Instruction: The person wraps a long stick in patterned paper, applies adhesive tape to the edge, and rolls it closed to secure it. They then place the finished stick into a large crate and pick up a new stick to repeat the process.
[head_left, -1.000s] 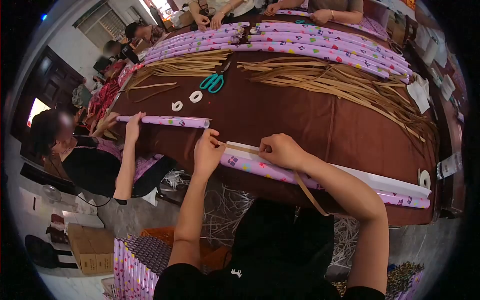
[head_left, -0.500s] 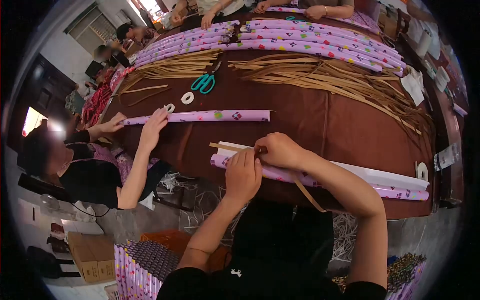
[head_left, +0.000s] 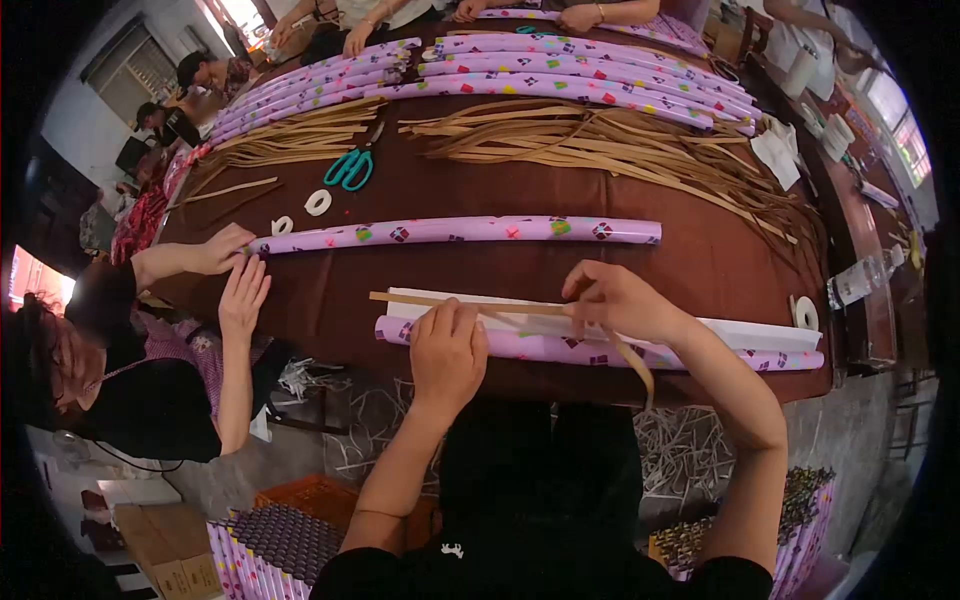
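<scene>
Head view, from my station: left grip [head_left: 447, 355] palm down on the near purple patterned roll [head_left: 540, 346], fingers side by side across it and over the tan strip [head_left: 400, 298]. I cannot tell whether its thumb closes on anything. Right grip [head_left: 630, 303] half curled at the strip, index finger and thumb a little apart at their tips; whether they pinch it, I cannot make out.

Strip runs along the roll's white edge [head_left: 755, 333] between the two grips; one end sticks out left of the left grip, the other bends down toward the wearer below the right grip. Roll lies along the near side of the brown surface [head_left: 700, 260], reaching past both grips.

Beyond both grips I log a second roll [head_left: 480, 230], a co-worker's hands [head_left: 228, 248] at its left end. Beyond and left of the left grip: teal scissors [head_left: 350, 170], two white tape rings [head_left: 317, 203]. Right of the right grip, a third ring [head_left: 805, 312]. Farther beyond the grips, loose tan strips [head_left: 600, 140], then stacked purple rolls [head_left: 590, 80].
</scene>
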